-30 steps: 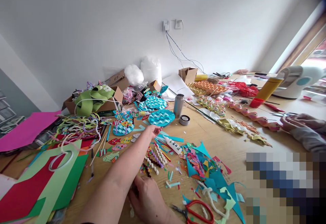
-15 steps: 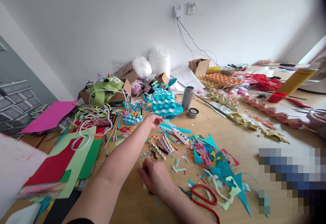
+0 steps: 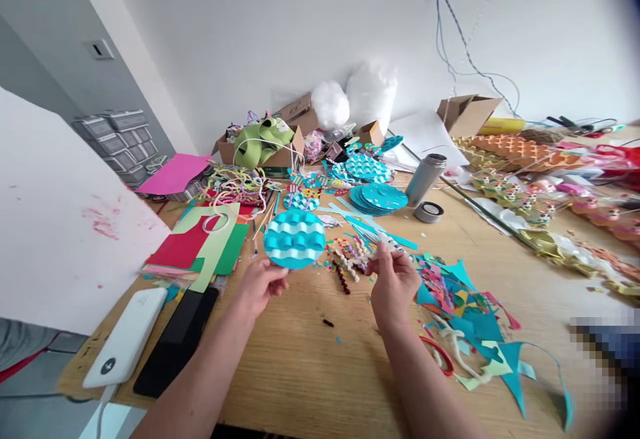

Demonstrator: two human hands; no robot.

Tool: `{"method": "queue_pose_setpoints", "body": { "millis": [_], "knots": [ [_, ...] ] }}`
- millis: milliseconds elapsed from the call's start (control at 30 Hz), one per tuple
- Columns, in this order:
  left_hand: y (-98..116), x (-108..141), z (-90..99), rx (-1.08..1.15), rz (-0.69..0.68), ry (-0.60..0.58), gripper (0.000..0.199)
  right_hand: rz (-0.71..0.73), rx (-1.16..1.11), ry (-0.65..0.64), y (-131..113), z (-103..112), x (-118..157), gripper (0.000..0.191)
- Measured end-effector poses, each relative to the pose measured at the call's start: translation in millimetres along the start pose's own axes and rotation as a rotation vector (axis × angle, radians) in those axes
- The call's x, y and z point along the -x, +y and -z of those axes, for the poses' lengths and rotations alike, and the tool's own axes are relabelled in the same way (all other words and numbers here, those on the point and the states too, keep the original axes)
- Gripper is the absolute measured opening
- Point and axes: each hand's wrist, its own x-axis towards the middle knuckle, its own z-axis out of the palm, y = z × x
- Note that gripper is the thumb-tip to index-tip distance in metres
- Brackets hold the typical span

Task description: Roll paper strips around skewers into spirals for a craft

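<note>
My left hand (image 3: 263, 286) grips the lower edge of a round blue paper disc (image 3: 294, 239) with rows of wavy light and dark blue strips. It is held up, tilted toward me, above the table. My right hand (image 3: 396, 286) is pinched closed beside short twisted pipe cleaner pieces (image 3: 345, 260) in white, purple and brown. What lies between its fingertips is hidden. Just behind those fingers shows a white glue tube (image 3: 391, 243). A stack of plain blue discs (image 3: 379, 198) lies farther back. Scissors with red handles (image 3: 440, 354) are partly behind my right forearm.
A grey metal flask (image 3: 427, 179) stands behind, its lid (image 3: 429, 211) beside it. Blue paper scraps (image 3: 480, 326) spread to the right. Coloured sheets (image 3: 185, 246), a white power bank (image 3: 127, 336) and a black phone (image 3: 177, 342) lie left. Wavy-strip pieces (image 3: 367, 167) sit at the back.
My left hand has come back from the blue discs toward me, now with the wavy-strip disc raised. My right hand has moved forward to the pipe cleaner pieces. The view has turned left.
</note>
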Motion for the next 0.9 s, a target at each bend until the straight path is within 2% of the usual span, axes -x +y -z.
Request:
{"method": "queue_pose_setpoints", "body": {
  "millis": [133, 267, 400, 500, 633, 767, 900],
  "knots": [
    [-33, 35, 16.3, -0.045, 0.072, 0.045, 0.020, 0.018, -0.002, 0.034, 3, 2, -4, 0.029],
    [-49, 48, 18.6, -0.043, 0.107, 0.100, 0.025, 0.034, 0.027, -0.044, -1, -2, 3, 0.028],
    [-51, 53, 16.2, -0.087, 0.137, 0.092, 0.036, -0.055, 0.090, -0.257, -1, -5, 9, 0.030],
    [-51, 56, 18.3, -0.185, 0.155, 0.067, 0.043, -0.134, 0.230, -0.448, 5, -5, 8, 0.034],
    [-55, 59, 30.1, -0.413, 0.126, 0.125, 0.042, -0.094, 0.532, -0.668, 14, -4, 6, 0.036],
    [-54, 62, 38.0, -0.635, 0.018, 0.191, 0.036, -0.001, 0.858, -0.786, 21, -4, 9, 0.033],
    [-36, 60, 30.0, -0.680, -0.151, 0.209, 0.030, 0.026, 1.047, -0.829, 23, -7, 15, 0.027]
  ]
}}
